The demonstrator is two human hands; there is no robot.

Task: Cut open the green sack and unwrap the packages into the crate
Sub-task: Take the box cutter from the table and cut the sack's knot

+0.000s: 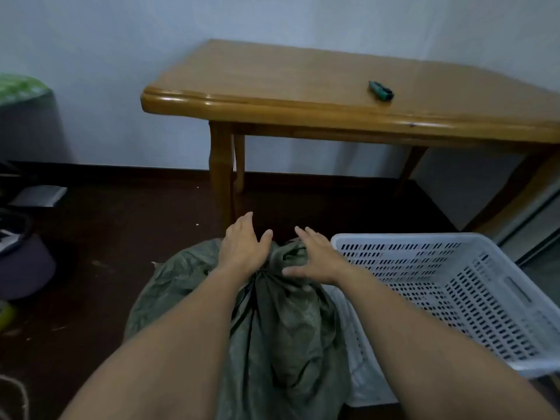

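The green sack [272,322] is lying on the floor directly beneath both hands, its tied neck between them. The left hand [244,247] and right hand [315,259] are resting open-fingered on it, gripping nothing. The crate [454,295] is sitting just right of the right hand.

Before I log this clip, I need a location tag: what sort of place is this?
Probably a room in a home or small storeroom: a wooden table against a plain wall, a dark floor, a white plastic crate and a tied green sack under both hands.
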